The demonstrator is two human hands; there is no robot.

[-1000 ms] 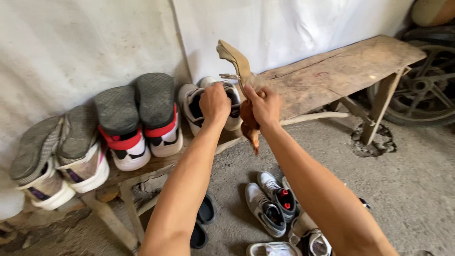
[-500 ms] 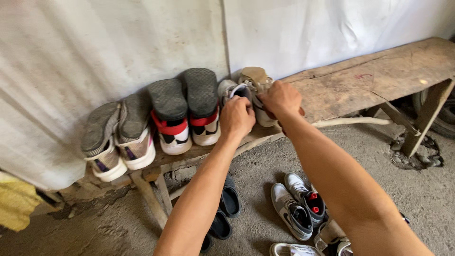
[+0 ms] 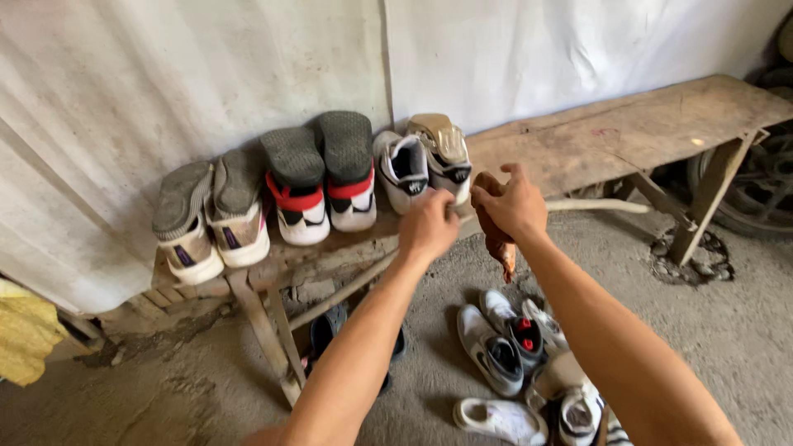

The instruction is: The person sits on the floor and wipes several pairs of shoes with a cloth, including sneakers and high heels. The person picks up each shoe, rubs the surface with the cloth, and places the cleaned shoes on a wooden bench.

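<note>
Above the bench [image 3: 595, 149]: right hand [image 3: 512, 206], grip closed around a brown rag [image 3: 500, 244]; left hand [image 3: 428, 227], fingers loosely curled, empty, just before white shoes [image 3: 425, 161] propped against the wall.

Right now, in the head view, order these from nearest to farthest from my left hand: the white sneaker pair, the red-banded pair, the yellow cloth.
1. White sneaker pair, on the bench just beyond the left hand.
2. Red-banded pair, further left on the bench.
3. Yellow cloth, at the far left edge.

packages: none in view | labels: none legible | signs: none | screens: none
</note>
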